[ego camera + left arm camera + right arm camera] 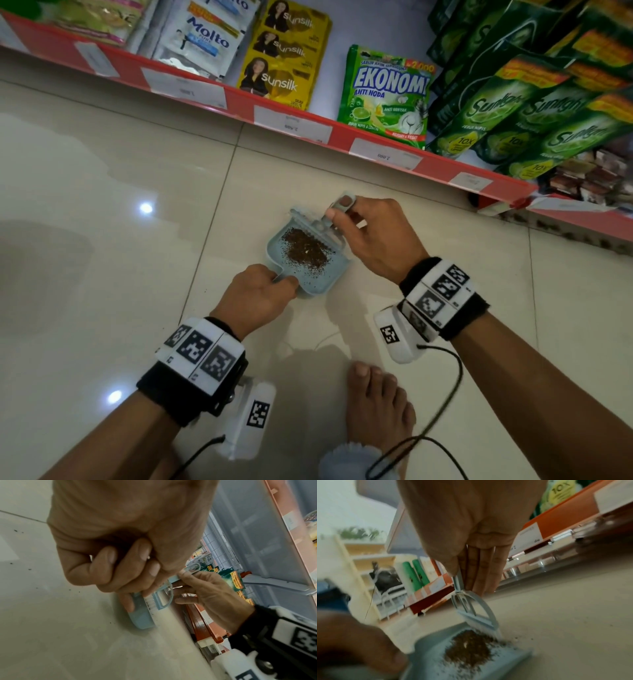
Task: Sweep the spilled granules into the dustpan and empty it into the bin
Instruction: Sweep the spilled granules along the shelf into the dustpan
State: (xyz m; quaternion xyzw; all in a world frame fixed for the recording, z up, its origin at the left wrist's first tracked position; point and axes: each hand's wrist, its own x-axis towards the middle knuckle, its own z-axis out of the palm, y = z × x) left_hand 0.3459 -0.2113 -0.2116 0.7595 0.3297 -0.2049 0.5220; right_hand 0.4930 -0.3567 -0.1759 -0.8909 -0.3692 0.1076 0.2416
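A small light-blue dustpan [330, 279] lies flat on the tiled floor, with a pile of brown granules [305, 251] inside it. My left hand [284, 282] grips the dustpan's short handle at its near-left corner. My right hand [339, 209] pinches the handle of a small light-blue brush [320, 224], whose bristles stand at the pan's far edge. In the right wrist view the brush [474, 609] stands just behind the granules [471, 646] in the dustpan [510, 660]. The left wrist view shows the dustpan [142, 618] and brush [159, 601] from the side.
A red-edged shop shelf [308, 120] full of sachets and green pouches runs along the far side, low over the floor. My bare foot [376, 404] is planted just behind the pan. A few stray granules [15, 530] dot the tiles to the left.
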